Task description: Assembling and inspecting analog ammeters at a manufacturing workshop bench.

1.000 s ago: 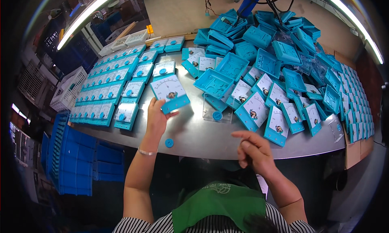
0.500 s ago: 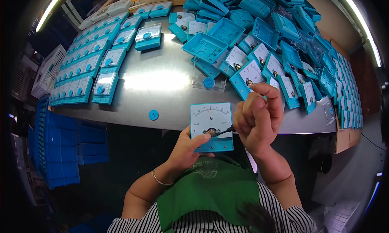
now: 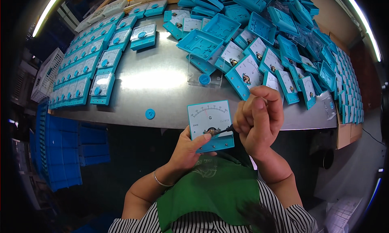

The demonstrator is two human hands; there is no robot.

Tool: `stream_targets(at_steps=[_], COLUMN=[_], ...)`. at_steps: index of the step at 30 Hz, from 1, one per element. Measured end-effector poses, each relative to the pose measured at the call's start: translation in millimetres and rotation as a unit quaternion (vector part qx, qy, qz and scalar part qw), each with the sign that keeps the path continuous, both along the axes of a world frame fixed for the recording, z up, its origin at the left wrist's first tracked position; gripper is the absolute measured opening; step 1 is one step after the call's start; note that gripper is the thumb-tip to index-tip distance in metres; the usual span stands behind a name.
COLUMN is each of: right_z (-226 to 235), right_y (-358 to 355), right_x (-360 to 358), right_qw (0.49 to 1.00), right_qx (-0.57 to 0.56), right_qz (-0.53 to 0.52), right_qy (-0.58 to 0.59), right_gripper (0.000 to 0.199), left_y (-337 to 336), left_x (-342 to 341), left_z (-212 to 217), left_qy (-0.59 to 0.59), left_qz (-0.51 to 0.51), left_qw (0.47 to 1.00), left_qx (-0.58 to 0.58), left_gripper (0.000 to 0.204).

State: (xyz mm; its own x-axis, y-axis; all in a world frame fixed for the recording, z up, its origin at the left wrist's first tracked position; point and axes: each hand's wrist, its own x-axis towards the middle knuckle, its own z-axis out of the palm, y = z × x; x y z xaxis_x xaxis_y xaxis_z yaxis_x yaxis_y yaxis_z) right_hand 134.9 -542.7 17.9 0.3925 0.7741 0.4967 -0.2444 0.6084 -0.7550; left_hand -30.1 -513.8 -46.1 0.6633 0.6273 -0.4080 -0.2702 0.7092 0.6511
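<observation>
Left hand (image 3: 187,148) clamps a teal panel meter (image 3: 210,124) from below, held off the table edge above the green apron (image 3: 206,188). Right hand (image 3: 259,119) is closed around a thin dark tool (image 3: 224,130), tip on the meter's centre. Steel table (image 3: 162,79) beyond: loose blue knob (image 3: 150,114), clear cover (image 3: 204,73) with a knob, finished meter rows (image 3: 87,63) left, jumbled open casings (image 3: 259,38) right.

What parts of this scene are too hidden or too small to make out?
- Head view: the tool in the right hand is mostly hidden by the fingers; its handle can't be seen.
- The back of the meter faces away, covered by the left hand.
- The far meters at the right rim are too small and bent to read.
</observation>
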Motion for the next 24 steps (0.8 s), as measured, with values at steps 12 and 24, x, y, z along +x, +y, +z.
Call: stream_targets(at_steps=[12, 24], right_z=[17.2, -22.7], right_y=[28.7, 78.4], right_x=[23.1, 26.6], right_qw=[0.946, 0.631], right_qx=[-0.277, -0.215], right_qz=[0.129, -0.164], right_qy=[0.105, -0.727], right_gripper=[0.02, 0.074], left_y=[-6.4, -6.6], left_x=[4.5, -34.7], left_z=[-1.4, -14.8], left_qy=[0.09, 0.084], left_qz=[-0.04, -0.024], left_qw=[0.962, 0.977], left_qx=[0.255, 0.196], left_gripper=[0.029, 0.033])
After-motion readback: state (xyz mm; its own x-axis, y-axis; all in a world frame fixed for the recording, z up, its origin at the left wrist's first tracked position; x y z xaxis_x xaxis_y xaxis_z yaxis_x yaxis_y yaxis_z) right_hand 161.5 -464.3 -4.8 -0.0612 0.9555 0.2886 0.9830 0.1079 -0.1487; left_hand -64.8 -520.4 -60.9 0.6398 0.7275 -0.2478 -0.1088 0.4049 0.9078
